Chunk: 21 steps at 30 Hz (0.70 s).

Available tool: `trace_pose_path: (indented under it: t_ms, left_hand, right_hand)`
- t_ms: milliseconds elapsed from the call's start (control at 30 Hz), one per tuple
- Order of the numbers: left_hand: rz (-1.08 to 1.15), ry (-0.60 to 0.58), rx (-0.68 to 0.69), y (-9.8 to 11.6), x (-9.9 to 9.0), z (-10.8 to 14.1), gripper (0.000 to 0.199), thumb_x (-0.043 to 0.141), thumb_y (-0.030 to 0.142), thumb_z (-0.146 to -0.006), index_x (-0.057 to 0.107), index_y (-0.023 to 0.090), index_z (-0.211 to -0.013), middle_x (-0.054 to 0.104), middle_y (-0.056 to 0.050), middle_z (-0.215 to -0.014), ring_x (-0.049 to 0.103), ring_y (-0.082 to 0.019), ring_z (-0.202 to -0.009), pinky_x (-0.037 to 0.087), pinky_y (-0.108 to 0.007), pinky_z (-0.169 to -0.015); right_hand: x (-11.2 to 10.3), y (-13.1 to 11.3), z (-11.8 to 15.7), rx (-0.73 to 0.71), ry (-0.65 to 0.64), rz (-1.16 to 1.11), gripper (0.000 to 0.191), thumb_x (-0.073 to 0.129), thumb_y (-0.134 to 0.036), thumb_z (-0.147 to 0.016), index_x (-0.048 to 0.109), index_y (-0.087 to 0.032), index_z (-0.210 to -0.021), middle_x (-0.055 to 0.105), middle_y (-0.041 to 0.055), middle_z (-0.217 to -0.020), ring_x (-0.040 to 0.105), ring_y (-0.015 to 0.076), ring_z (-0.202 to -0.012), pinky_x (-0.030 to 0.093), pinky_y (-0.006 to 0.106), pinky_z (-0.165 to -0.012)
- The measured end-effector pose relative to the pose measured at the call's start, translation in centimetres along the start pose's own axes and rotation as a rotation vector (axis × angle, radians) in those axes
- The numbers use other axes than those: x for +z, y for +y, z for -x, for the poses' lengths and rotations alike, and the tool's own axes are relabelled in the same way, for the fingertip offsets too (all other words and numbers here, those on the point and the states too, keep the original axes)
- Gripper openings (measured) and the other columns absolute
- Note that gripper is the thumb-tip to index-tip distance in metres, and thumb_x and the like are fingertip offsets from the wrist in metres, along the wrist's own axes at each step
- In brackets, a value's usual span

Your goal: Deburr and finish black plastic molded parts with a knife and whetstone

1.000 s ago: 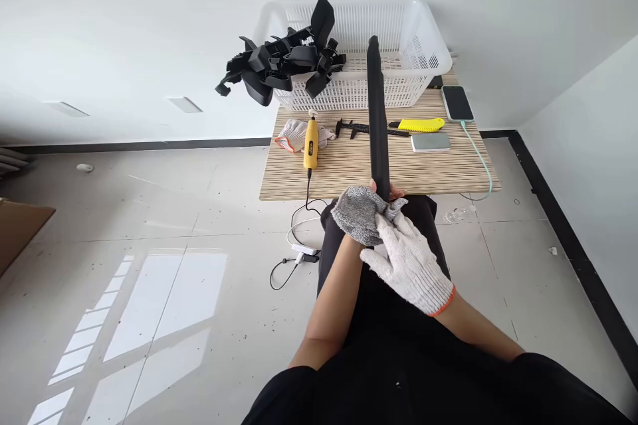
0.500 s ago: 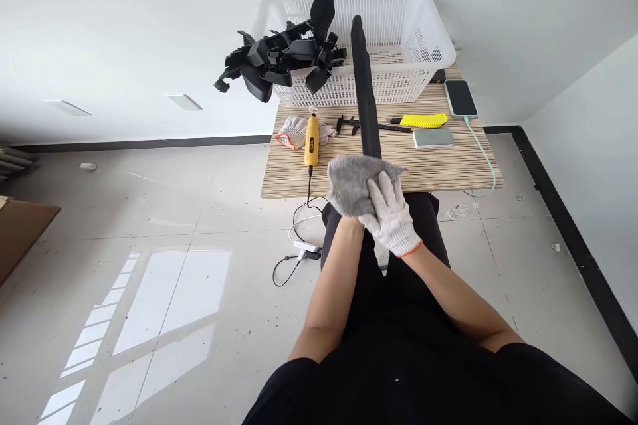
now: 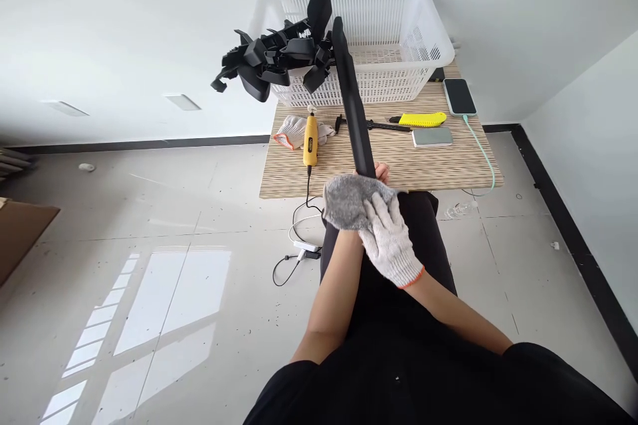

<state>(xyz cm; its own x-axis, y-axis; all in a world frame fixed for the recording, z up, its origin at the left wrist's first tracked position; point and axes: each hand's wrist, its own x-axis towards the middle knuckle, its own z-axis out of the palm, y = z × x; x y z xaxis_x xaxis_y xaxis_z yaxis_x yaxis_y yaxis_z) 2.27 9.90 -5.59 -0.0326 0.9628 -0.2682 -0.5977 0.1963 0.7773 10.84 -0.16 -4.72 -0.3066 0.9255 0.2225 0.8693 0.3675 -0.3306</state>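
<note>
Left fingers (image 3: 383, 171) grip the black strip (image 3: 355, 113), probably to steady it; gloved right fingers (image 3: 381, 209) spread open, pressing grey cloth (image 3: 343, 202)

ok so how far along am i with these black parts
Done: nothing I can confirm. In hand: the long black part, its near end in your left hand; your gloved right hand lies on the grey cloth covering that end. Left: perhaps the black pile at the basket, though those could be finished.
</note>
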Motion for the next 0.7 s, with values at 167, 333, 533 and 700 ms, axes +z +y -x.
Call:
trace_pose_path:
  t_ms: [167, 333, 533, 700]
  left_hand:
    - [0.230, -0.195, -0.008, 1.1, 0.7, 0.2, 0.049, 0.030, 0.053, -0.105, 0.068, 0.023, -0.106, 0.071, -0.006, -0.110, 0.057, -0.021, -0.138, 0.040, -0.040, -0.125]
    - [0.264, -0.135, 0.014, 1.3, 1.6, 0.2, 0.046, 0.034, 0.055, -0.104, 0.066, 0.022, -0.098, 0.068, -0.008, -0.105, 0.058, -0.022, -0.134, 0.044, -0.039, -0.121]
    - [0.265, -0.098, -0.002, 1.2, 1.1, -0.6, 0.046, 0.040, 0.064, -0.098, 0.063, 0.024, -0.094, 0.068, -0.009, -0.112, 0.056, -0.026, -0.136, 0.043, -0.044, -0.121]
    - [0.287, -0.189, 0.046, 0.6, 0.7, -0.7, 0.022, 0.051, 0.039, -0.098, 0.066, 0.024, -0.092, 0.071, -0.004, -0.100, 0.063, -0.018, -0.127, 0.041, -0.036, -0.122]
  right_hand:
    - [-0.6, 1.0, 2.3, -0.027, -0.045, -0.111, 0.064, 0.047, -0.052, -0.102, 0.052, -0.015, -0.154, 0.042, 0.0135, -0.164, 0.037, 0.0391, -0.150, 0.051, 0.053, -0.111]
    - [-0.3, 1.7, -0.1, 0.018, -0.008, -0.107, 0.054, 0.047, -0.045, -0.103, 0.056, -0.022, -0.151, 0.039, 0.0103, -0.166, 0.035, 0.0410, -0.151, 0.049, 0.058, -0.111]
    - [0.5, 2.5, -3.0, -0.032, 0.134, -0.241, 0.042, 0.047, -0.041, -0.103, 0.075, -0.021, -0.127, 0.042, 0.0102, -0.164, 0.040, 0.0302, -0.151, 0.044, 0.046, -0.119]
    - [0.6, 2.3, -4.7, 0.131, 0.217, -0.355, 0.031, 0.055, -0.041, -0.099, 0.075, -0.022, -0.114, 0.061, 0.0123, -0.141, 0.060, 0.0267, -0.130, 0.054, 0.043, -0.107]
